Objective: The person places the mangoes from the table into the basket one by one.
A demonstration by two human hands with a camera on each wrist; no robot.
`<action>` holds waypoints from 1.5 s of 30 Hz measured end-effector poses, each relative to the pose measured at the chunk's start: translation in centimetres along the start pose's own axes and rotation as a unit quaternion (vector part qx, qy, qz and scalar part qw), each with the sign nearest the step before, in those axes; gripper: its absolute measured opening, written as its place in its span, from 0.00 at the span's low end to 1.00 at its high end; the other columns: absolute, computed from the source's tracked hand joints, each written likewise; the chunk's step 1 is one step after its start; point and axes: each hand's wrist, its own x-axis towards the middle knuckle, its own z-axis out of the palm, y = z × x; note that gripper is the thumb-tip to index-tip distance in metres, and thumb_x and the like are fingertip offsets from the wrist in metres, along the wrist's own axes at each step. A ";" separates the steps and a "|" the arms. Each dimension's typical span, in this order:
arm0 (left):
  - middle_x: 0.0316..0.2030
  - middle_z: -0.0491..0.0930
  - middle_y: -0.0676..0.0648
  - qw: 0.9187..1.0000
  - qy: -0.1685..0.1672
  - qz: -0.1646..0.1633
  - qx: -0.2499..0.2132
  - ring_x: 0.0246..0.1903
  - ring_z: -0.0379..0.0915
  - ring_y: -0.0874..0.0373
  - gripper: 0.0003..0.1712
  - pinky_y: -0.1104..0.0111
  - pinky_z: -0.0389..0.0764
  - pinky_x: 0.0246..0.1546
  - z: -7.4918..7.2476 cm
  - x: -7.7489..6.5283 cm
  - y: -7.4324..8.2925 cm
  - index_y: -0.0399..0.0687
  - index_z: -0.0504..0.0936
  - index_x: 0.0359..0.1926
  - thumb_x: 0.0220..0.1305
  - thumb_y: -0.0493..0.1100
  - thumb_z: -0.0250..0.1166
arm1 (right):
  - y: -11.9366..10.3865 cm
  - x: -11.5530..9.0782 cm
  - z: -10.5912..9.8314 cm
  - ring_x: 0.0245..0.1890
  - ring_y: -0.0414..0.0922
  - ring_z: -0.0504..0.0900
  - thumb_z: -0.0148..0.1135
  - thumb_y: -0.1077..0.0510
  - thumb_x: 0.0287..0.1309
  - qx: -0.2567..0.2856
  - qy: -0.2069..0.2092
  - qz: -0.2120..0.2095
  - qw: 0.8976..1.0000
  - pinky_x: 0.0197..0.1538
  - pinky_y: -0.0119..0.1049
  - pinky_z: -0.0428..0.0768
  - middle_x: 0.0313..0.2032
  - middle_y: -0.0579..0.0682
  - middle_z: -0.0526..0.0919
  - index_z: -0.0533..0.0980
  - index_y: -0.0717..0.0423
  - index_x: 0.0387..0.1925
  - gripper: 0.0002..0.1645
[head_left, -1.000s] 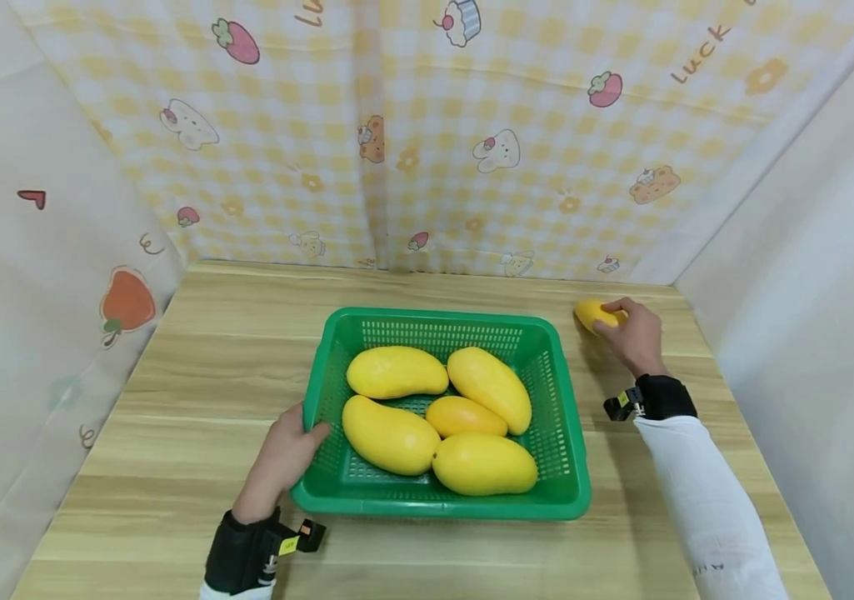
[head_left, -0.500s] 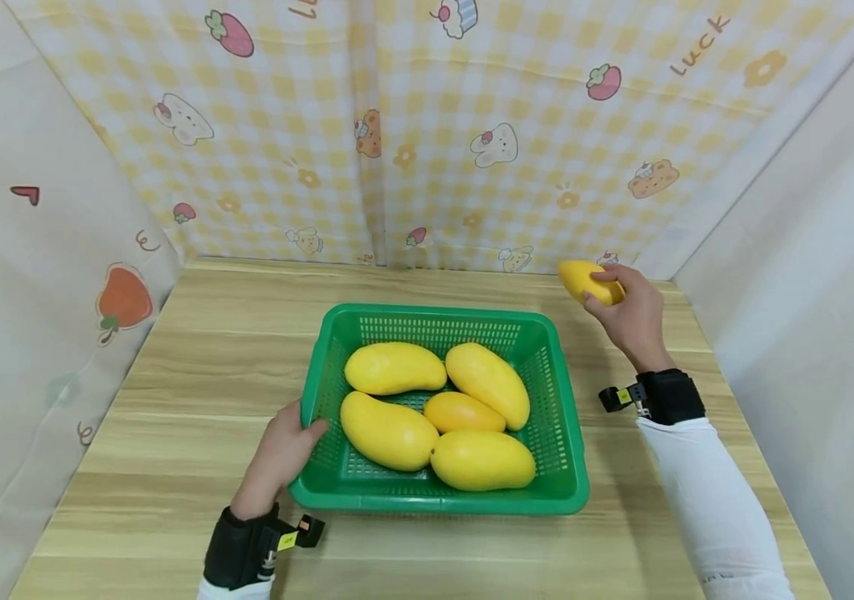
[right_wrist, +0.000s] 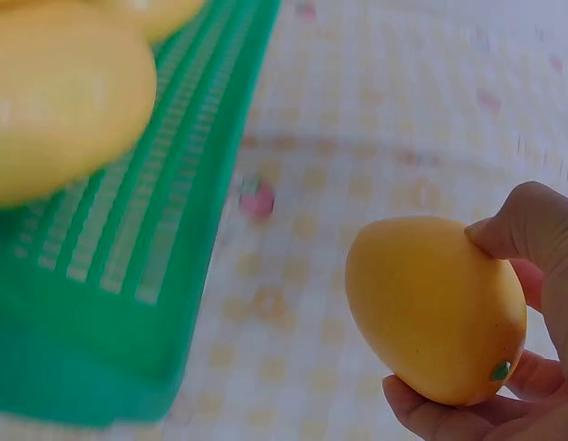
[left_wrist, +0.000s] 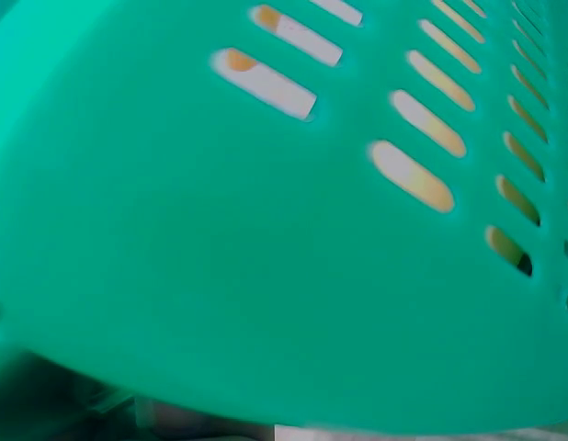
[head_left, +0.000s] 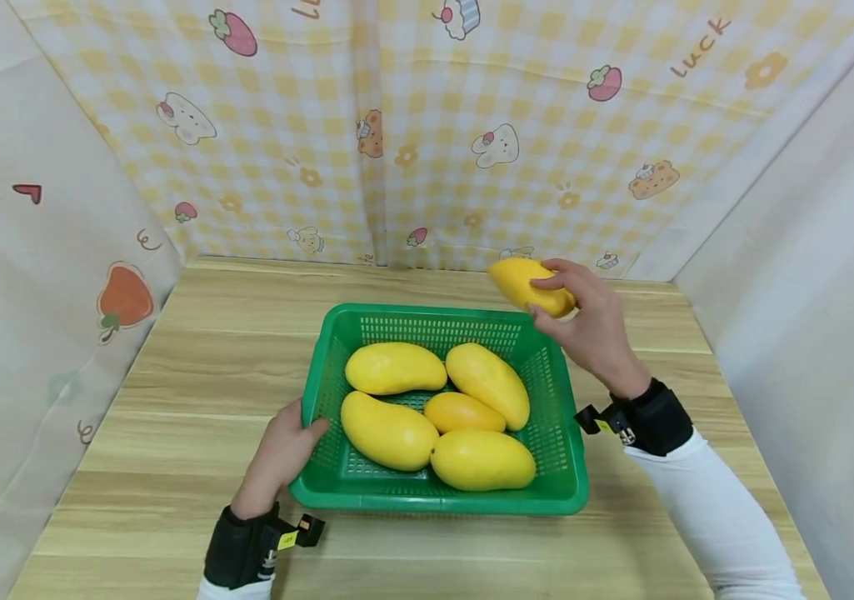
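Observation:
A green plastic basket [head_left: 441, 503] stands on the table with several yellow mangoes inside, among them a larger mango [head_left: 391, 433] at the left and a small mango [head_left: 464, 413] in the middle. My left hand [head_left: 282, 454] grips the basket's left rim, thumb over the inner side. The left wrist view is filled by the basket's slotted wall [left_wrist: 220, 248]. Over the basket's back right corner, my right hand [head_left: 593, 327] holds another mango [head_left: 526, 285] between thumb and fingers. In the right wrist view this mango [right_wrist: 431, 308] shows a small green spot near one end.
The wooden table [head_left: 224, 350] runs back to a checked cloth [head_left: 441, 100] with printed cartoons. White cloth hangs at the left [head_left: 37, 292] and a plain white side [head_left: 809, 292] rises at the right. Bare wood shows on both sides of the basket.
My right hand has lifted the mango off the table at the back right and carried it left toward the basket. The left hand keeps its place on the rim.

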 end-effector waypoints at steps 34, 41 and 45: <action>0.33 0.77 0.41 1.000 -0.002 0.006 -0.003 0.29 0.74 0.53 0.14 0.64 0.76 0.29 -0.1 0.2 -0.1 0.31 0.74 0.47 0.66 0.37 0.52 | -12.4 -2.6 6.6 0.44 0.41 0.79 0.67 0.61 0.50 0.129 -0.268 -0.181 0.937 0.36 0.19 0.72 0.55 0.54 0.75 0.81 0.52 0.39 0.12; 0.35 0.78 0.41 1.000 0.002 0.007 -0.004 0.30 0.74 0.53 0.13 0.64 0.76 0.31 -0.1 0.2 -0.3 0.31 0.74 0.48 0.66 0.36 0.52 | -13.3 -3.6 8.1 0.53 0.41 0.75 0.66 0.58 0.53 0.126 -0.316 -0.187 0.922 0.44 0.20 0.71 0.57 0.52 0.74 0.80 0.50 0.42 0.12; 0.34 0.78 0.41 1.000 0.004 0.014 0.006 0.30 0.73 0.53 0.13 0.64 0.75 0.31 -0.1 0.2 -0.2 0.31 0.74 0.46 0.65 0.35 0.53 | -13.8 -4.0 8.8 0.52 0.41 0.75 0.66 0.56 0.55 0.115 -0.345 -0.192 0.912 0.46 0.20 0.71 0.57 0.52 0.74 0.80 0.49 0.42 0.11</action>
